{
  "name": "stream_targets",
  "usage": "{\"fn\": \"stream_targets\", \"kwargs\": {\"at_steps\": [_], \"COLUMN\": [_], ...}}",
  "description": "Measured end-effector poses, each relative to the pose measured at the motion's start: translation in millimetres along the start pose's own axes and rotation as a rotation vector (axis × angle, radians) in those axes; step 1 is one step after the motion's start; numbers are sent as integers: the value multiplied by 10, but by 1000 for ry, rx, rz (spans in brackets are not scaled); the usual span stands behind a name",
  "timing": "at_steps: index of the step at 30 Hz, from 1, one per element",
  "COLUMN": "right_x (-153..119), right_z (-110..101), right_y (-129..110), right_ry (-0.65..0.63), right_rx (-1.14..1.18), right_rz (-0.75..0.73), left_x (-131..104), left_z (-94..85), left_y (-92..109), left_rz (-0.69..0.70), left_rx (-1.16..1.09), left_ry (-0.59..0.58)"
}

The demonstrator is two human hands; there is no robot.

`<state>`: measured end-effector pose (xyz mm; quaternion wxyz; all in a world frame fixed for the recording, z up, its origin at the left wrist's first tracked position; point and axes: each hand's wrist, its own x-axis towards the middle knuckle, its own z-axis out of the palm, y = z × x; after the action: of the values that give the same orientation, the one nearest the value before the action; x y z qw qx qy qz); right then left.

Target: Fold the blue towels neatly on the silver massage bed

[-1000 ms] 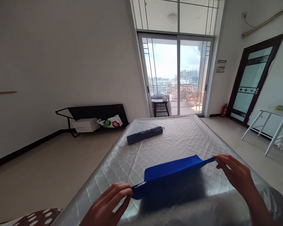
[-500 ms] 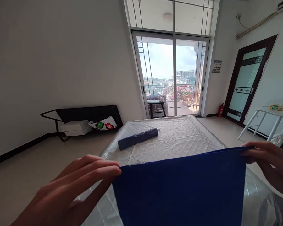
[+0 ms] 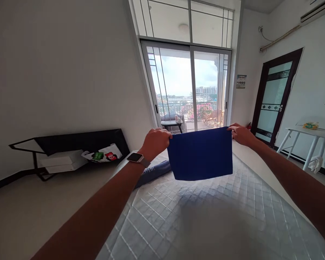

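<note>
Stretched between my two hands is a flat, blue rectangular fabric piece (image 3: 200, 155), hanging above the mattress. Its upper left corner is pinched by my left hand (image 3: 157, 141), which has a watch (image 3: 135, 157) on the wrist. At the upper right corner, my right hand (image 3: 240, 133) grips the same edge. Both arms reach well forward. Behind my left wrist and partly covered by it lies a long, dark blue rolled bundle (image 3: 151, 174) with pale lettering. The quilted, plastic-covered mattress (image 3: 151, 213) is beneath everything.
Left of the mattress, a black-framed piece of furniture (image 3: 81, 141) stands by the wall with white boxes (image 3: 61, 161) and a printed bag (image 3: 105, 154). Sliding glass doors (image 3: 176, 86) are ahead. On the right are a white stool (image 3: 311, 134) and a dark-framed door (image 3: 276, 101).
My hands have moved forward, away from me, with the blue fabric piece, whose lower edge now shows. The view has turned slightly right; the left forearm now covers part of the rolled bundle.
</note>
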<state>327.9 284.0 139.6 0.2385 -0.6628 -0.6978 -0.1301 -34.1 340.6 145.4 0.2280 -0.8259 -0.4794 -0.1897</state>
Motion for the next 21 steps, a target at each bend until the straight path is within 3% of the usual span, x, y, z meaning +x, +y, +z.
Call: {"fn": "stream_targets", "kwargs": {"at_steps": [3,6,11,14,17,21], "right_x": [330,373,-13,-321,-485,-490], "right_z": [143,515,1492,1951,2154,2133], "right_y": [13,107,318,395,436,428], "right_ry": [32,-4,-273,-407,-455,-475], "right_rx": [-25,-39,-93,-126,-158,-178], "right_rz": [33,57,164,201,207,188], "left_x": [258,230,-275,-588,-719,-702], "left_z": [182,623,1687,2150,2343,2323], "left_y": [37,112,337,459,512,522], "left_rz": [-87,-129,-120,-70,-38,6], "left_rx": [25,1,-33,-68,-97,-154], "left_ry": [123,134,-113,-232,-248,-269]}}
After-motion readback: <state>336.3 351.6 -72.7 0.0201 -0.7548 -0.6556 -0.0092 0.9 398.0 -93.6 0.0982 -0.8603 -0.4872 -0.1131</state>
